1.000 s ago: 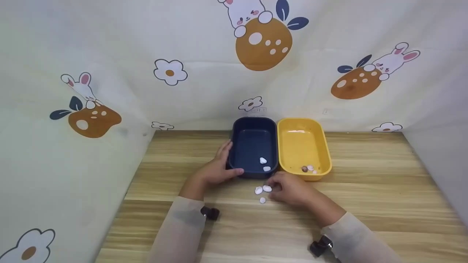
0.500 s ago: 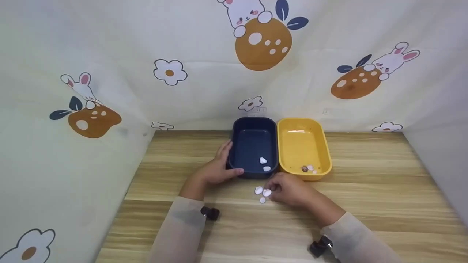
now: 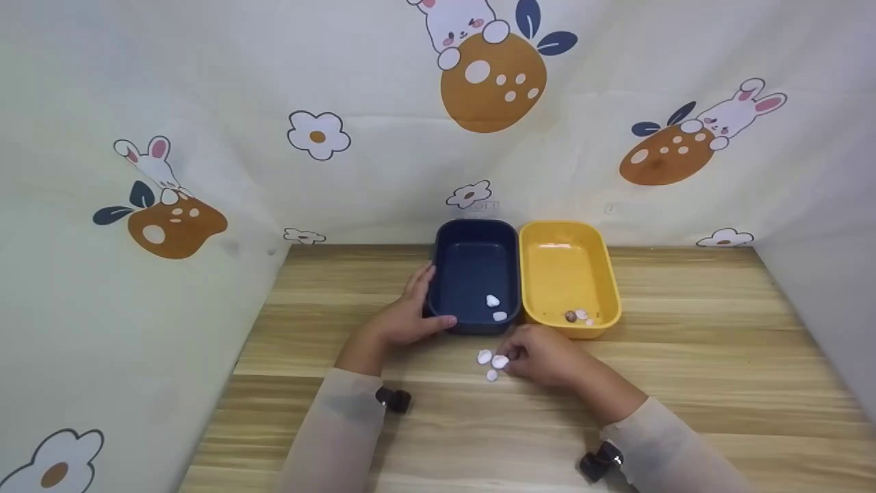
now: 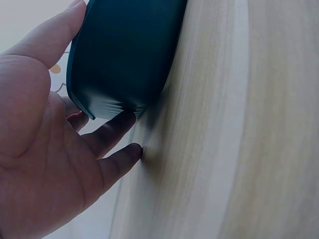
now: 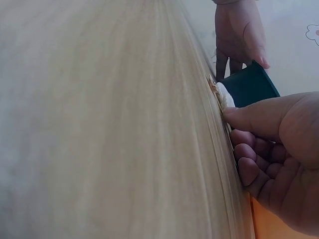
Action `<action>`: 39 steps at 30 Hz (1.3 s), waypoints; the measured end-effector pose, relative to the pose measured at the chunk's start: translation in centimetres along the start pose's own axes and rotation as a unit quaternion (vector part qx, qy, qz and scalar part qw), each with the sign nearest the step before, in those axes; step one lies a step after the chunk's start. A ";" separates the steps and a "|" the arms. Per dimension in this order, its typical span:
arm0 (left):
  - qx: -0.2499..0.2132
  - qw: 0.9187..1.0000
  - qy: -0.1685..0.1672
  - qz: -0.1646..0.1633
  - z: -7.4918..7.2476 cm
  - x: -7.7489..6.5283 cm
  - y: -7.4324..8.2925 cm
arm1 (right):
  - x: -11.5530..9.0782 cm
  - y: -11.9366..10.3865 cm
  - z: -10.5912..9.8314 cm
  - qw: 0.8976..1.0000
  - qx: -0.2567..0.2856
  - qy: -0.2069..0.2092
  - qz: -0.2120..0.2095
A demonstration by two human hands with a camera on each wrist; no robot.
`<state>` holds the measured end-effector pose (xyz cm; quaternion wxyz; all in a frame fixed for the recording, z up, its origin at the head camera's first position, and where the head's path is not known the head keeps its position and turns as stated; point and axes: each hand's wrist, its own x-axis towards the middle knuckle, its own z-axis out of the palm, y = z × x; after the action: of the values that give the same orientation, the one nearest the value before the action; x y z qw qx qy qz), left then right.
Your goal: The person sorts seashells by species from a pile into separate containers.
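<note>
A navy bin (image 3: 473,274) stands at the back of the table with two small white shells (image 3: 493,301) inside. My left hand (image 3: 410,316) braces its near left corner, thumb on the front rim and extended fingers along the left side. In front of the bin, my right hand (image 3: 547,356) has curled fingers, and its thumb and index finger are at a white shell (image 3: 500,361), seemingly pinching it. In the right wrist view the thumb touches that shell (image 5: 225,95). Two more white shells, one upper left (image 3: 484,356) and one smaller (image 3: 492,375), lie beside it.
A yellow bin (image 3: 568,267) adjoins the navy one on the right, holding a brown shell (image 3: 571,316) and a few pale pieces (image 3: 582,314). A patterned cloth (image 3: 383,178) walls the wooden table (image 3: 684,370) behind and at the sides.
The white shell at my right fingertips has shifted slightly toward the near side since one second ago, closer to the smaller shell. My left hand and both bins keep their places.
</note>
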<state>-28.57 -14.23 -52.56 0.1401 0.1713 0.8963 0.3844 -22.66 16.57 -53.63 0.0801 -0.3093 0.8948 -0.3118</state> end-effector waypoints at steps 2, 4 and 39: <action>-0.002 1.000 0.000 -0.002 0.0 0.0 0.1 | 0.0 -0.2 -0.2 1.000 -0.001 -0.002 0.007; -0.001 1.000 0.000 -0.003 0.0 0.0 0.1 | -0.1 -0.5 -0.5 1.000 -0.001 -0.004 0.023; 0.011 1.000 0.006 0.009 0.1 -0.1 0.1 | 4.9 -3.8 -5.3 0.983 0.083 0.090 0.133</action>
<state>-28.41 -14.20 -52.56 0.1297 0.1784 0.8995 0.3771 -26.42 13.99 -46.94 0.0651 -0.1501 0.9026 -0.3981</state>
